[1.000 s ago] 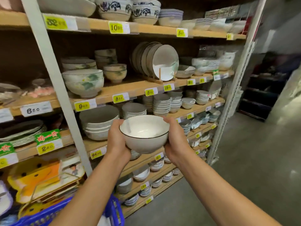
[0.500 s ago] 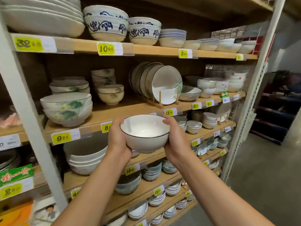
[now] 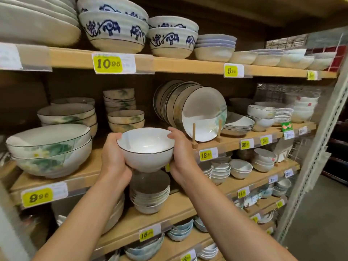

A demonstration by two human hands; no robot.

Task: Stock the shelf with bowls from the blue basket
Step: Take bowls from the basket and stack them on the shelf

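I hold a white bowl with a thin dark rim point(image 3: 146, 147) upright between both hands, in front of the middle wooden shelf point(image 3: 88, 172). My left hand point(image 3: 113, 157) grips its left side, thumb at the rim. My right hand point(image 3: 180, 151) grips the right side, fingers curled over the rim. The bowl hangs level with the shelf's front edge, over a bare stretch of board between two large green-flowered bowls point(image 3: 50, 149) and a rack of standing plates point(image 3: 199, 112). The blue basket is out of view.
Behind the bare stretch stand stacks of small flowered bowls point(image 3: 125, 117). Blue-patterned bowls point(image 3: 113, 29) fill the top shelf. A stack of grey bowls point(image 3: 150, 193) sits directly below my hands. A metal upright point(image 3: 316, 147) ends the shelving on the right, with the aisle floor beyond.
I have raised the bowl from the lower shelves up to the middle shelf and come closer to it. The blue basket has dropped out of view. Both hands keep the same hold.
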